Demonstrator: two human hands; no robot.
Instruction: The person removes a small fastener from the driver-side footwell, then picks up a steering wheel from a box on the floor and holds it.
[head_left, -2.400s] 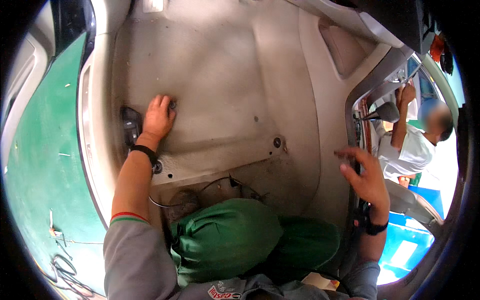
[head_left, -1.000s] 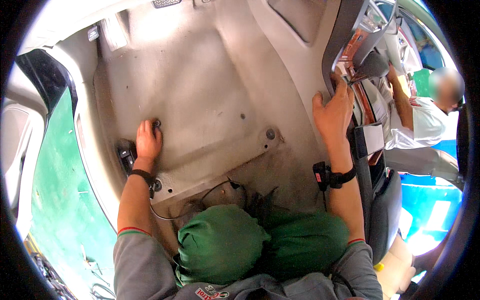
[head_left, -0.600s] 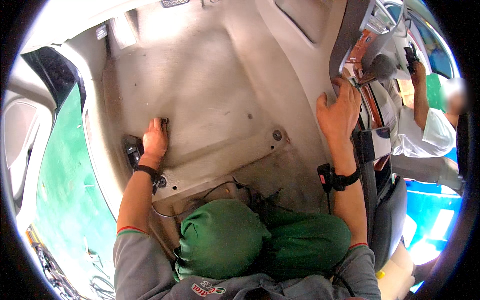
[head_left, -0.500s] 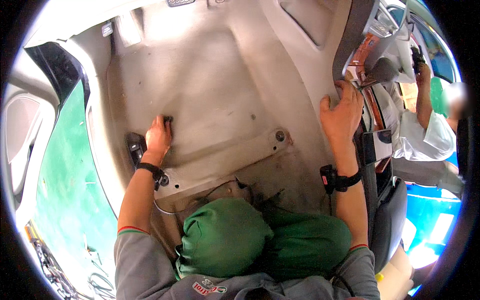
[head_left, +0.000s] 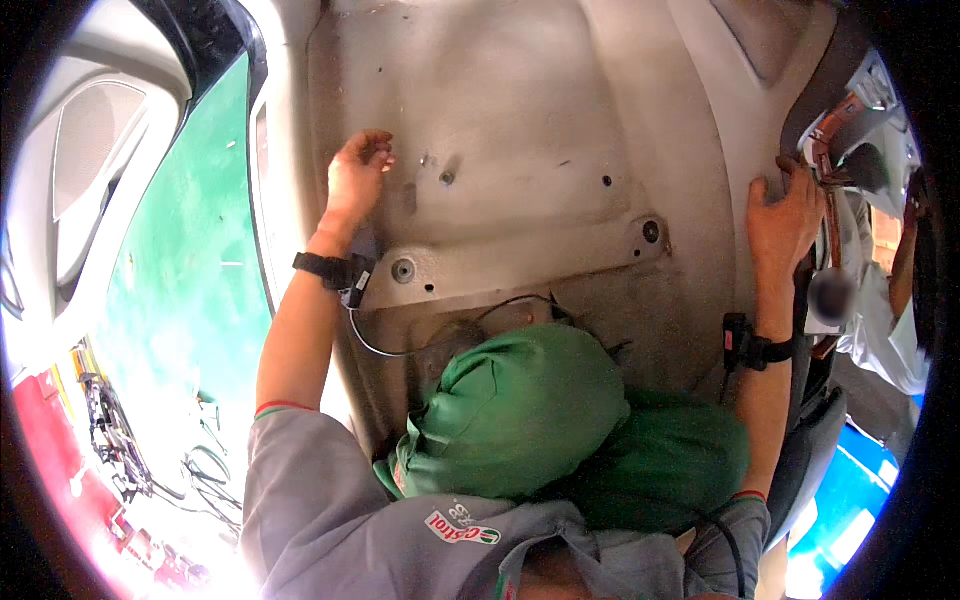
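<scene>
My left hand hovers over the beige car floor, close to the door sill. Its fingers are loosely bent and apart, and nothing shows between them. To its right a small dark peg stands on the floor, with a tiny dark bit beside it. My right hand lies against the side of the centre console, thumb spread away from the fingers. Its fingertips reach the console's edge. Dark straps with small boxes sit on both wrists.
A raised floor crossbar with round mounting holes runs in front of my green-trousered knees. A thin cable loops behind it. The open door is at left above a green floor. Another person's white clothing shows at right.
My left hand has come off the small dark peg and moved up and left. My right hand stays on the console. The view has shifted, moving the floor rightward in the picture.
</scene>
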